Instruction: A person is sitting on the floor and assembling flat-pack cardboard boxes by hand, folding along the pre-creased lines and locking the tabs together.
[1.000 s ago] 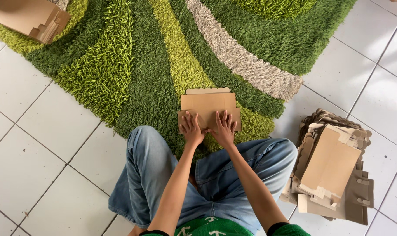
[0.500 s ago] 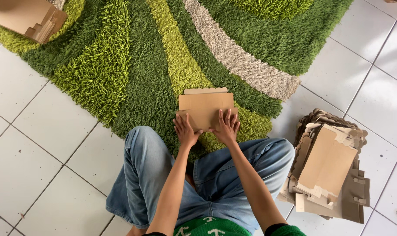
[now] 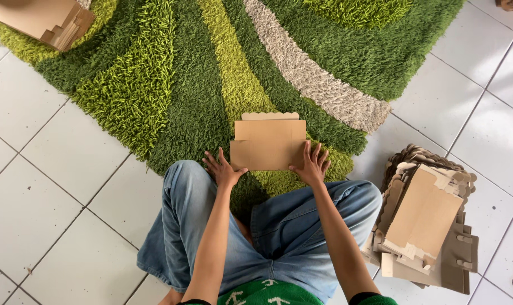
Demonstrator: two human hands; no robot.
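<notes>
head view: flat brown cardboard piece [image 3: 269, 144] lies on green shag rug [image 3: 155, 85], just beyond person's knees. left hand [image 3: 224, 169] spread, fingertips on its lower left corner; right hand [image 3: 312, 165] spread on its lower right edge. cardboard stack [image 3: 423, 223] right of the piece, on tile floor [image 3: 36, 186].

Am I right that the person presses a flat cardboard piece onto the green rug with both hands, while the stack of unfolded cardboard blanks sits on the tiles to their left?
Not quite: in the head view the stack of cardboard blanks sits on the tiles to their right. The rest holds: left hand and right hand press the flat cardboard piece onto the green rug.
</notes>
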